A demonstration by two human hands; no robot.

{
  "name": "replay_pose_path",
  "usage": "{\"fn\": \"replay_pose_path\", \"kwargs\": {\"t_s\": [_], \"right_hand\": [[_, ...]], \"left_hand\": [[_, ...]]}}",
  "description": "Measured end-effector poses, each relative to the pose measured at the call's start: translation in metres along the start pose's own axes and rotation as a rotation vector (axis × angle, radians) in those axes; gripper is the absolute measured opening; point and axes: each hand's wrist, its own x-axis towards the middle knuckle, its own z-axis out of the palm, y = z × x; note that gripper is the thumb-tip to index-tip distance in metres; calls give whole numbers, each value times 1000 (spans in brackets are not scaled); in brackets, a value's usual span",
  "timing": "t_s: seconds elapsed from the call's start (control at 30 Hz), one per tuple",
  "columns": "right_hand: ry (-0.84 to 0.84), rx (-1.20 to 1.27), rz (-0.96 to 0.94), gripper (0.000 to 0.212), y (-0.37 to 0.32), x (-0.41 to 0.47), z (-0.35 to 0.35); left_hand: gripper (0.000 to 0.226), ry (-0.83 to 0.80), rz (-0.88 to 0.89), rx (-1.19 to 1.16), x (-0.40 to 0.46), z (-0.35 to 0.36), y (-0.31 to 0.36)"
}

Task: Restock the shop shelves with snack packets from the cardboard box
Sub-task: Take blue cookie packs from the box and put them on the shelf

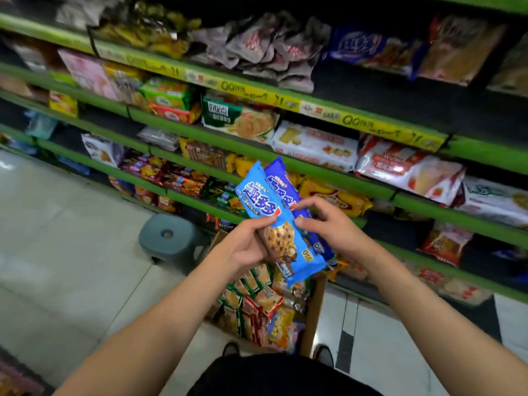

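Together, our two hands met in front of the shelves, both forearms reaching up and inward from the bottom corners. Our left hand gripped the light blue packet at its middle, thumb laid across the front over the cookie picture, fingers curled behind. Our right hand had its thumb and forefinger pinching at the dark blue packet, which lay just behind the light blue one and touched it; the other fingers were curled loosely above. Both packets tilted with their tops leaning left and up, their upper ends overlapping the green lip of a shelf.

Below our hands stood the box, open and packed with upright snack packets, its right wall near the lowest shelf. Our shoes were just behind it. To the left a grey stool stood on the floor, touching or nearly touching the box's far corner. Beyond the stool the tiles ran open to the left. On the right, the shelf second from the top showed a dark bare stretch beside its packets.
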Motion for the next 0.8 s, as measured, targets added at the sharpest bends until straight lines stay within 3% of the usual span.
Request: {"fn": "replay_pose_path", "kwargs": {"t_s": [0.13, 0.3, 0.43, 0.6, 0.8], "right_hand": [[86, 34, -43, 52, -33, -1, -21], [76, 60, 49, 44, -57, -5, -45], [153, 193, 36, 42, -76, -6, -63], [284, 344, -31, 37, -94, -4, -79], [293, 432, -18, 26, -96, -1, -88]], "left_hand": [[38, -70, 105, -55, -4, 27, 26], [32, -161, 193, 2, -4, 60, 54], [42, -194, 241, 16, 1, 91, 71], [31, -251, 285, -55, 8, 121, 82], [35, -263, 312, -91, 14, 135, 79]]}}
